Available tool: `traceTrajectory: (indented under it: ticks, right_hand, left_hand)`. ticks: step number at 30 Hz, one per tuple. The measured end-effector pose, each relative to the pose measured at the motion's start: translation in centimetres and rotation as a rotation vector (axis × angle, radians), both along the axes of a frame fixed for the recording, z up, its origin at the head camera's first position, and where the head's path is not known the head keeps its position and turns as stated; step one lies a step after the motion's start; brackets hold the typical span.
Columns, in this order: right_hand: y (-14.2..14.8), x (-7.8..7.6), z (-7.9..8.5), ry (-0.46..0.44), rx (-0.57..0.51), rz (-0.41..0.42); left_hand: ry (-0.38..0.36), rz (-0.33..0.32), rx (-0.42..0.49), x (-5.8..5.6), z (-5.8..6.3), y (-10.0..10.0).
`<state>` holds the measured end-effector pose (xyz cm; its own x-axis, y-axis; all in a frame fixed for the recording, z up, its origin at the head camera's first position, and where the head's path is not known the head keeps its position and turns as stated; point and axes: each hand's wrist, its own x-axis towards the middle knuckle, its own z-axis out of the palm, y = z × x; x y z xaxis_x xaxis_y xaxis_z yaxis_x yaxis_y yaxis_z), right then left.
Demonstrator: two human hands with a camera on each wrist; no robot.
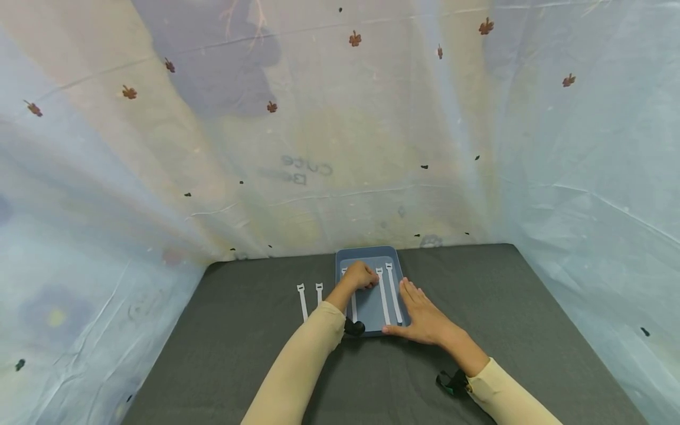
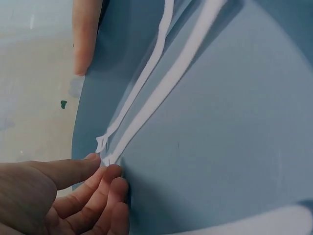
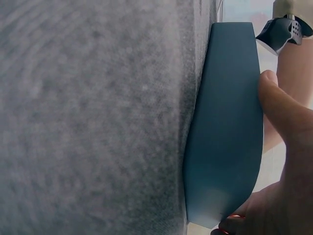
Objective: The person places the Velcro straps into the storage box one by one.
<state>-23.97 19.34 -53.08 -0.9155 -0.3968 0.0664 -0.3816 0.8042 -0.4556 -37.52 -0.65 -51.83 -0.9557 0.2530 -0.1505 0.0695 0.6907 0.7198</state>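
A shallow blue-grey tray (image 1: 366,310) lies on the dark cloth, with several white cable ties inside, each a flat strap with a slotted head. My left hand (image 1: 361,275) reaches over the tray. In the left wrist view its thumb and forefinger pinch the head of one cable tie (image 2: 161,93), beside another cable tie (image 2: 142,81) running along the tray's right side. My right hand (image 1: 425,319) rests against the tray's near right corner, fingers straight along the side, thumb on the near rim. Another cable tie (image 1: 354,310) is partly hidden under the left wrist.
Left of the tray, two more cable ties lie on the cloth (image 1: 255,330): one cable tie (image 1: 303,301) and a second cable tie (image 1: 319,290), partly covered by the left sleeve. A patterned curtain (image 1: 340,177) hangs behind and on both sides.
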Motion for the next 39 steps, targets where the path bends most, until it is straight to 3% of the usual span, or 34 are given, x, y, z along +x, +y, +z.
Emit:
traceTrajectory:
  ticks: [5, 18, 39]
  right_hand:
    - [0.1, 0.0, 0.1, -0.004, -0.009, 0.003]
    - [0.2, -0.2, 0.1, -0.038, -0.007, -0.023]
    - [1.1, -0.5, -0.5, -0.016, 0.003, -0.025]
  left_hand:
    - [0.037, -0.030, 0.001, 0.2, 0.6, -0.7]
    - [0.072, -0.107, 0.107, 0.4, 2.3, -3.8]
    - [0.092, -0.023, 0.139, 0.8, 2.8, -10.1]
